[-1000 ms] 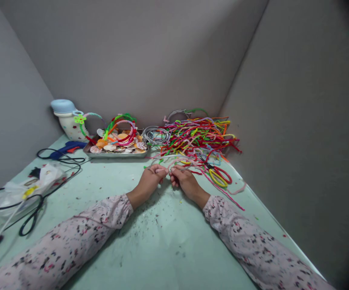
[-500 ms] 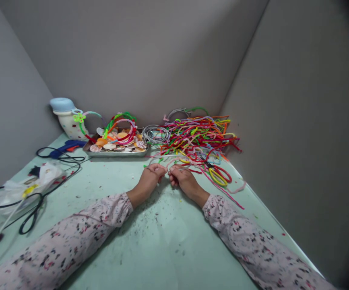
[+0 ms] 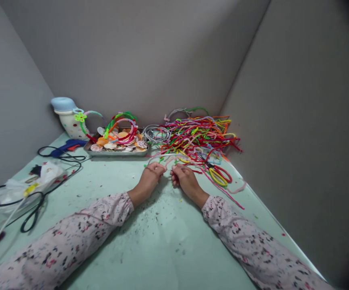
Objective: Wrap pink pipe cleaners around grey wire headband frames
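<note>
My left hand and my right hand rest close together on the pale green table, fingers curled in a pinch. Between them runs a thin pale pink pipe cleaner that arches just beyond the fingertips; both hands grip it. Right behind them lies a big heap of pipe cleaners in many colours. Scissors with yellow and red handles lie just right of my right hand.
A metal tray holds shells and wrapped hoops. Grey wire coils sit beside it. A white jug with a blue lid, a blue glue gun, black cables, black scissors and a plastic bag lie at the left. Grey walls enclose the table.
Both hands have stayed in place, with only small finger movements on the pink pipe cleaner. The view shifted very slightly.
</note>
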### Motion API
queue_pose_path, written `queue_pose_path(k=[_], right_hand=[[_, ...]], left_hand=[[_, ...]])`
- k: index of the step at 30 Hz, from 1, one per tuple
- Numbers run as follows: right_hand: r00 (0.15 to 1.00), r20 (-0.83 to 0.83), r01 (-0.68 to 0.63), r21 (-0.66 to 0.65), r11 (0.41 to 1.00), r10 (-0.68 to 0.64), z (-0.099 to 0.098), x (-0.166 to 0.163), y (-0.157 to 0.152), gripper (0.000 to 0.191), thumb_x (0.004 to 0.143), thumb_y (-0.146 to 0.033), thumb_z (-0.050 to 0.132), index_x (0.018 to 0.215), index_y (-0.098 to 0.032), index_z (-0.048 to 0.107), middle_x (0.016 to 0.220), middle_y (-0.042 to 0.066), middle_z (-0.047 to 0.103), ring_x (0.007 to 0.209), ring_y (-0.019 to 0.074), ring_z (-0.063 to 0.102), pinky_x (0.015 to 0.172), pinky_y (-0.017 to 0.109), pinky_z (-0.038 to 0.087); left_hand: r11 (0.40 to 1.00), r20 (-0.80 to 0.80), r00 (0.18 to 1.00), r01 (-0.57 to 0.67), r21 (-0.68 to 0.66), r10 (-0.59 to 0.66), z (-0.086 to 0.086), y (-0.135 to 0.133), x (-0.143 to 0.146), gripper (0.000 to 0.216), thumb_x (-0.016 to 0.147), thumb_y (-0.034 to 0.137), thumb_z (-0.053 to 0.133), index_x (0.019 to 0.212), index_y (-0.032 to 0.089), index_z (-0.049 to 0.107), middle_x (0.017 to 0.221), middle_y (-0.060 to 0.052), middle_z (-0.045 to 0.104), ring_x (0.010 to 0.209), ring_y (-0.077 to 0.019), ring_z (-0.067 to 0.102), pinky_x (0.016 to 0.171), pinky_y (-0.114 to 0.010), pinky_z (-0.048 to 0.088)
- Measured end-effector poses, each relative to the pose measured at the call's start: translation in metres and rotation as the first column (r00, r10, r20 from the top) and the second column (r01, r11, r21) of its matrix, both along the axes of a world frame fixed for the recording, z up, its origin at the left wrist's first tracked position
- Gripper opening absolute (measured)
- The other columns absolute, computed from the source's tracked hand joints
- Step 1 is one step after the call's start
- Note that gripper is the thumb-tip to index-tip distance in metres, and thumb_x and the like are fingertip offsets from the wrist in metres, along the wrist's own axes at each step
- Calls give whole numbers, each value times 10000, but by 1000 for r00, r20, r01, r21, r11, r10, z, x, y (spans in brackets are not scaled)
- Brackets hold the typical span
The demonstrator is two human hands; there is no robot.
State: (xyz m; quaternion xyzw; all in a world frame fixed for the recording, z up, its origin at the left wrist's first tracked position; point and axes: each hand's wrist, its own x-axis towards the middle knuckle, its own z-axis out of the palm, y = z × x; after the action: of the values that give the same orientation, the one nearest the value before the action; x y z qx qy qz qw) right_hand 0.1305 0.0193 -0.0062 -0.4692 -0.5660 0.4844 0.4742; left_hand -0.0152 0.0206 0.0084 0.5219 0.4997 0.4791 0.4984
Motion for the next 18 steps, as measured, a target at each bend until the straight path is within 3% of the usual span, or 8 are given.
queue_pose_path(k=[7, 10, 18], right_hand=[[995, -49, 89, 170, 981, -81, 5, 2, -2, 137, 788, -329, 571, 839, -201, 568, 701, -19, 550, 577, 110, 484, 513, 220, 381], [996, -73, 55, 183, 982, -42, 8, 2, -3, 183, 782, -317, 573, 921, -200, 599, 780, -1, 557, 616, 114, 480, 529, 226, 380], [997, -76, -18, 182, 983, 33, 12, 1, -5, 381, 770, -291, 573, 1147, -237, 577, 735, -22, 529, 603, 117, 473, 544, 236, 392]], left_hand=[[1000, -20, 1000, 14, 1, -14, -3, 2, 0, 185, 699, 328, 578, 620, 173, 517, 506, 52, 434, 485, -96, 368, 498, -243, 273], [999, -13, 999, 39, 7, -39, -5, 3, 0, 172, 702, 318, 570, 629, 169, 525, 513, 54, 429, 486, -94, 367, 496, -239, 270], [996, 26, 996, 86, 13, -86, -5, 2, 0, 141, 689, 290, 561, 626, 169, 527, 506, 54, 419, 474, -91, 351, 494, -236, 258]])
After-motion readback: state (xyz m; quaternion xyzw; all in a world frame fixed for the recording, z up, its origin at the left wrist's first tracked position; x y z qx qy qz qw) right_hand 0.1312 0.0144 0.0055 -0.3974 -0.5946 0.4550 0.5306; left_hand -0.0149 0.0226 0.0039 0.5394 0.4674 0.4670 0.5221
